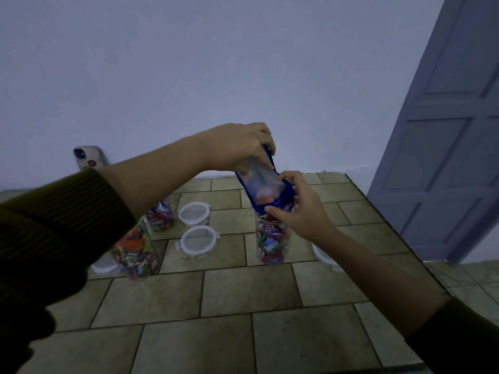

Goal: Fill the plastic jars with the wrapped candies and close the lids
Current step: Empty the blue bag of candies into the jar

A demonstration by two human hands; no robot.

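A blue candy bag (pixel 266 188) hangs upside down over an open plastic jar (pixel 272 242) that is packed with wrapped candies. My left hand (pixel 240 148) grips the bag's raised bottom end. My right hand (pixel 302 205) pinches the bag's mouth right above the jar's rim. A few candies show through the bag's clear panel. Two more candy-filled jars stand to the left, one near (pixel 136 253) and one farther back (pixel 162 215), both partly hidden by my left forearm. Two white clip lids (pixel 194 213) (pixel 198 240) lie flat between the jars.
Everything sits on a tiled counter (pixel 229 292). Another lid (pixel 324 256) peeks out from under my right forearm, and one (pixel 102 264) lies by the near left jar. A phone (pixel 89 157) leans on the back wall. A grey door (pixel 442 130) stands at the right, past the counter's edge.
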